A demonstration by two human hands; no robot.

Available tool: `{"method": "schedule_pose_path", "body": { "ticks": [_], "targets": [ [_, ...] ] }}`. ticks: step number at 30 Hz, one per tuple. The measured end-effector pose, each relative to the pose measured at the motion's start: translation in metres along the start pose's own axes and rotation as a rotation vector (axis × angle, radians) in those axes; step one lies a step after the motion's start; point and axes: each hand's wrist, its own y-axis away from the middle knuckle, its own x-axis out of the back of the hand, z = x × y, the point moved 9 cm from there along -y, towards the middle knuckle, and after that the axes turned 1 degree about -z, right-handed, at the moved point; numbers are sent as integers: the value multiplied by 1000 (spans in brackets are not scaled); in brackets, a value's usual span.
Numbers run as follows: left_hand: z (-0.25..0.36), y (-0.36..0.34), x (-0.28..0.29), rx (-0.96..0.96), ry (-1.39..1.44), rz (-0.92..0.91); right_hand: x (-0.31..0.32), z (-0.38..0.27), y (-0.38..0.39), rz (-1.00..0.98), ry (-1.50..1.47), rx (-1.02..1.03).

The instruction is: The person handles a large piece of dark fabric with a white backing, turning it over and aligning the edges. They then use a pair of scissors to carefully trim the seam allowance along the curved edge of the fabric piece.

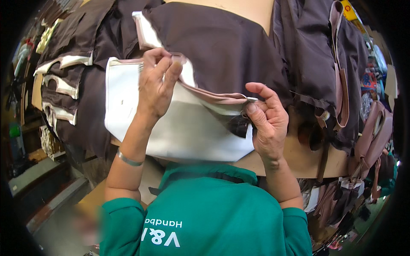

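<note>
A bag piece with a dark brown lining and a white panel is spread in front of me. Along it runs a pink folded edge strip. My left hand is closed, pinching this strip at its left part, next to a pale curved flap. At the strip's right end my right hand pinches the edge between thumb and fingers, its index finger raised. Fine loose threads show near those fingertips. The white panel hangs toward my body, below both hands.
Dark lining pieces with pale, pink-edged openings lie at the left. More dark fabric with a long pink strip is at the right. A pink bag part hangs beyond the tan table edge. Crowded shelves stand far right.
</note>
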Motion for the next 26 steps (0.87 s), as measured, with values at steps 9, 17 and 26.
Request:
{"method": "schedule_pose_path", "body": {
  "ticks": [9, 17, 26],
  "targets": [
    [3, 16, -19, -28, 390, -292, 20, 27, 6, 93, -427, -152],
    [35, 15, -15, -164, 77, -419, 31, -17, 14, 91, 89, 76],
    [86, 82, 217, 173, -43, -152, -107, -64, 30, -522, -183, 347]
  ]
}}
